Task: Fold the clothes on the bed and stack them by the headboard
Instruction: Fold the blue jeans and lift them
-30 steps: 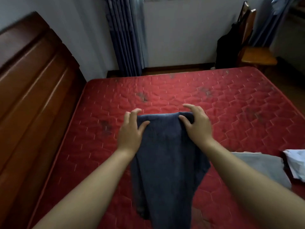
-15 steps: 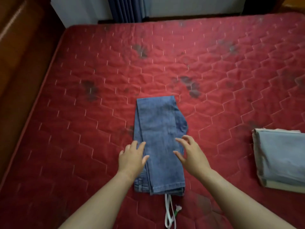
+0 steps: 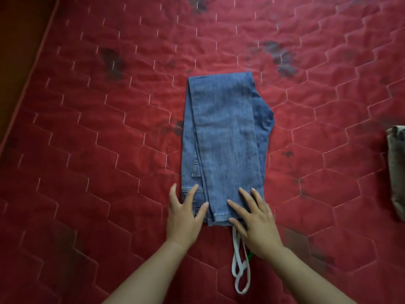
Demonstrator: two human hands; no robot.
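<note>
A red mattress [image 3: 87, 150] quilted in a hexagon pattern fills the view. It has dark smudges here and there and a piped edge running along the upper left. Beyond that edge is a strip of dark brown wood [image 3: 17, 51].

A folded pair of blue jeans [image 3: 223, 139] lies flat near the middle of the mattress, directly in front of the person. Its long axis runs from the person straight away toward the far side of the bed, leaning very slightly right at the far end. The far end is a straight folded edge. At the near end, the hem of the top layer lies over the layer below. On the left side a pocket seam and part of the waistband show beneath the top layer, and on the right the seat bulges out past it.

The left hand [image 3: 185, 216] rests at the near left corner. Its grip is slack and its fingers are spread and straight, with some on the denim and the outermost on the mattress. The right hand [image 3: 254, 218] lies flat on the near right corner. Its grip is likewise open, its fingers point away, and it clasps nothing.

A white drawstring [image 3: 237, 266] trails out from under the near edge toward the person, looping beside the right wrist. A bit of green [image 3: 249, 256] shows next to it. At the right edge of the view, well apart from the jeans, sits a folded pale garment [image 3: 395, 172].
</note>
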